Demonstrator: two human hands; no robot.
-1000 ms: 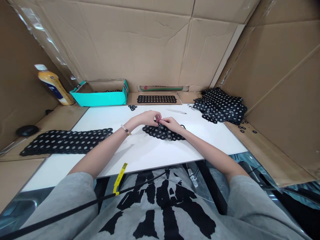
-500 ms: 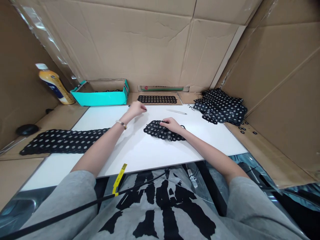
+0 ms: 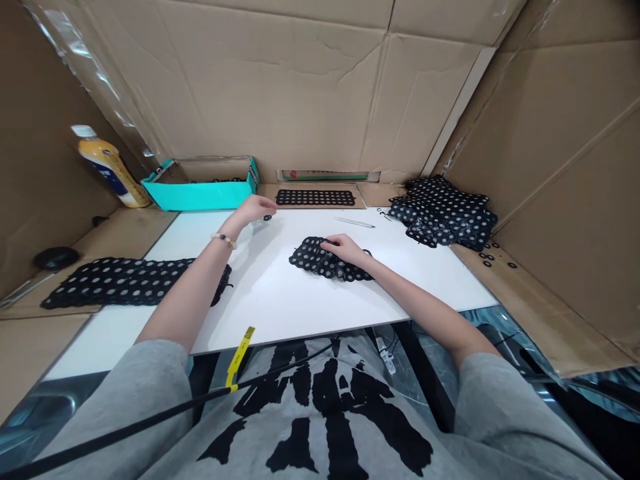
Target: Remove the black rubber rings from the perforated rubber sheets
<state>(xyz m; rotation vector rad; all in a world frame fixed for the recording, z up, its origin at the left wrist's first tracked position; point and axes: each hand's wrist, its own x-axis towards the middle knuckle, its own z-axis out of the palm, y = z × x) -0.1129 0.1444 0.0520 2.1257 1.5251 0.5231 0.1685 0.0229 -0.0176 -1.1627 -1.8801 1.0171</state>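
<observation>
Black dotted strip (image 3: 120, 281) lies at nine o'clock, partly on the table (image 3: 280, 310); left hand (image 3: 259, 207) at ten, grip unclear, beside a black ring (image 3: 267, 218); at the dial's centre, a dotted piece (image 3: 310, 257) pinched by the right hand (image 3: 345, 249)

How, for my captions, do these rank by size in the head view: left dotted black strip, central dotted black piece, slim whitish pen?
Left dotted black strip, partly hidden
Central dotted black piece
Slim whitish pen
</observation>
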